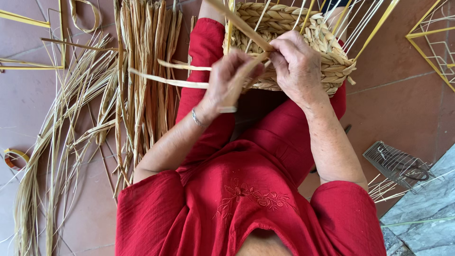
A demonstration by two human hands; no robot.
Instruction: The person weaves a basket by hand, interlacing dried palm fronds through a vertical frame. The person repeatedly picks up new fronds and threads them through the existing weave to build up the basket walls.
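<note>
Woven basket (pixel 327 52) runs off frame; hands (pixel 298 66) hide its weave.

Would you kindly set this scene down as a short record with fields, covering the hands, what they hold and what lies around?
setting: person in a red dress seated over a tiled floor
left hand: fingers closed on a flat straw strip
right hand: gripping strands at the basket's edge
basket: woven straw, part made, on the lap, pale stakes sticking out
straw bundle: on the floor to the person's left
wire rack: on the floor to the right
</note>
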